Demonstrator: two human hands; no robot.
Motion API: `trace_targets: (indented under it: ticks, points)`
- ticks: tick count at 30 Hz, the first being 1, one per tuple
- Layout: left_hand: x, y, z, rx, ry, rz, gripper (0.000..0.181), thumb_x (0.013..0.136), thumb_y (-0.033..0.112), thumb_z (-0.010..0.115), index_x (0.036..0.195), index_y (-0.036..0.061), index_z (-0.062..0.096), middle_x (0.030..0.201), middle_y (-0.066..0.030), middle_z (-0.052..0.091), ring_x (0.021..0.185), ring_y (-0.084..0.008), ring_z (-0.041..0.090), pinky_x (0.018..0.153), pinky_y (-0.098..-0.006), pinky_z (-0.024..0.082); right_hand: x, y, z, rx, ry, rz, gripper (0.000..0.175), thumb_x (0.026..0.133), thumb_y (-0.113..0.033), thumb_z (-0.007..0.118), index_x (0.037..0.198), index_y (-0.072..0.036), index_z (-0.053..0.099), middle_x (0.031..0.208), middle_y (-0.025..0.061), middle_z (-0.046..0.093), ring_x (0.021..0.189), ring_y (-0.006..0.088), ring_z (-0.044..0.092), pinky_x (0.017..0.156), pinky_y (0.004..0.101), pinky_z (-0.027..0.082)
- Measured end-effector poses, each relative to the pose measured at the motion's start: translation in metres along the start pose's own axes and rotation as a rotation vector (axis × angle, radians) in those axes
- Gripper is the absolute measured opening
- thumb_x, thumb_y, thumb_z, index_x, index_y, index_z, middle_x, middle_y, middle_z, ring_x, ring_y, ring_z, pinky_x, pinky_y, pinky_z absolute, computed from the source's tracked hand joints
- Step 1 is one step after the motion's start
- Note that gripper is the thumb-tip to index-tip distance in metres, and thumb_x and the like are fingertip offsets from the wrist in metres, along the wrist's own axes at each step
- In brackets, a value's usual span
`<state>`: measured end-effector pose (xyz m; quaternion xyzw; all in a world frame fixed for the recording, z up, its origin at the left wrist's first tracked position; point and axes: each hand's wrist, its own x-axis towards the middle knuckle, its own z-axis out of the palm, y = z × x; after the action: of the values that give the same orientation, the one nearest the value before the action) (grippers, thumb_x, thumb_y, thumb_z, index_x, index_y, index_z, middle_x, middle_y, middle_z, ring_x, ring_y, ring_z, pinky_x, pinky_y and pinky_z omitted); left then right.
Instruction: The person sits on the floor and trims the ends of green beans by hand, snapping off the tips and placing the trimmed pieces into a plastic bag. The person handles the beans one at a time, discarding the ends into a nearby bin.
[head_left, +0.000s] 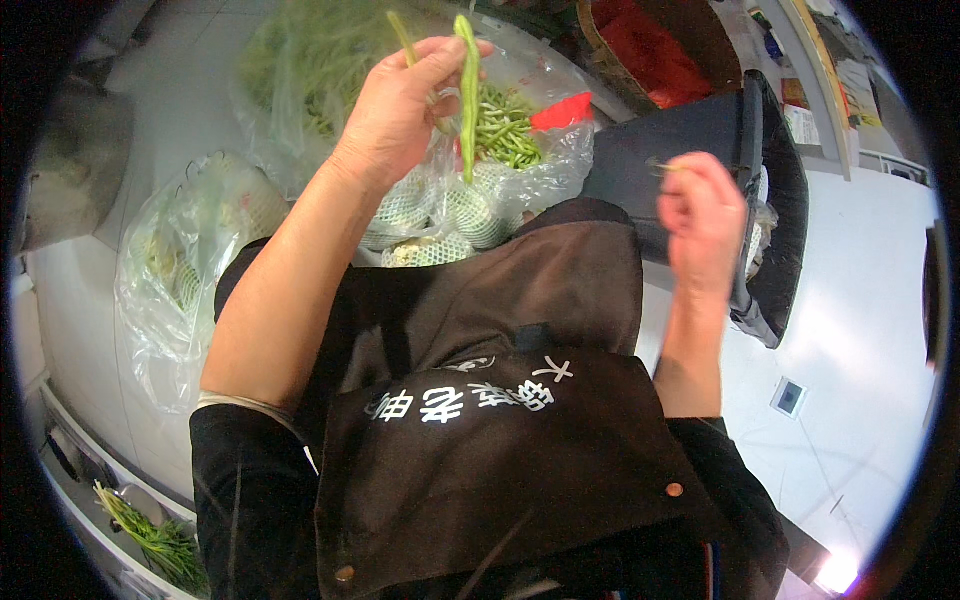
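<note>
My left hand (409, 101) is raised over the vegetables. It grips a long green bean (469, 105) between thumb and fingers, while a second, yellower bean (402, 36) sticks out behind the thumb. Off to the right, my right hand (701, 199) is slightly blurred beside the black bin (660, 142). Its fingertips pinch a thin yellowish scrap (666, 166), perhaps a bean end or string. Beneath my left hand, a clear plastic bag (566, 157) holds many short green beans (506, 131).
Produce in white foam nets (427, 252) lies just beyond my knees. Another clear bag (169, 270) with netted produce is at the left. Feathery greens (315, 52) fill the far left. Long-stemmed greens (157, 536) lie at the lower left. A red-lined container (652, 56) stands beyond the bin.
</note>
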<state>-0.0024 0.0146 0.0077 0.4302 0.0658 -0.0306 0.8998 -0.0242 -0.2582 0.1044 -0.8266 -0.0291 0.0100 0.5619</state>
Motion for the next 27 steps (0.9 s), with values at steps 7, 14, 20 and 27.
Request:
trace_targets:
  ticks: [7,14,20,27]
  points:
    - [0.000,-0.003,-0.006,0.058,-0.050,-0.006,0.028,0.098,0.027,0.056,0.109,0.0045,0.069,0.094,-0.0015,0.063,0.090,-0.0116,0.053,0.080,-0.0280,0.041,0.006,-0.033,-0.192,-0.778,0.723,-0.230,0.028,0.094,-0.027,0.050,0.083,-0.005,0.064,0.067,0.0022,0.049,0.061,0.0129,0.046,0.057,0.0300,0.039]
    - [-0.003,-0.009,-0.001,-0.045,-0.105,-0.073,0.029,0.099,0.025,0.051,0.112,0.0022,0.063,0.099,-0.0062,0.060,0.093,-0.0171,0.054,0.086,-0.0341,0.045,0.013,-0.023,-0.128,-1.339,0.607,-0.348,0.037,0.092,-0.036,0.066,0.117,-0.009,0.069,0.085,0.0071,0.065,0.077,0.0169,0.059,0.074,0.0314,0.050]
    - [0.001,-0.020,-0.011,-0.278,-0.137,-0.151,0.027,0.097,0.024,0.052,0.112,0.0031,0.060,0.104,-0.0101,0.061,0.099,-0.0221,0.057,0.086,-0.0377,0.048,0.023,0.018,0.093,-0.498,-0.249,-0.236,0.039,0.084,-0.023,0.074,0.118,-0.005,0.066,0.097,0.0074,0.070,0.080,0.0128,0.065,0.072,0.0274,0.053]
    - [0.009,-0.018,-0.023,-0.230,-0.066,-0.226,0.027,0.099,0.022,0.047,0.113,0.0013,0.055,0.118,-0.0174,0.061,0.099,-0.0278,0.061,0.094,-0.0427,0.050,0.039,0.074,0.172,0.165,-0.258,-0.035,0.026,0.078,-0.016,0.078,0.097,0.000,0.067,0.079,0.0044,0.064,0.065,0.0104,0.059,0.062,0.0263,0.049]
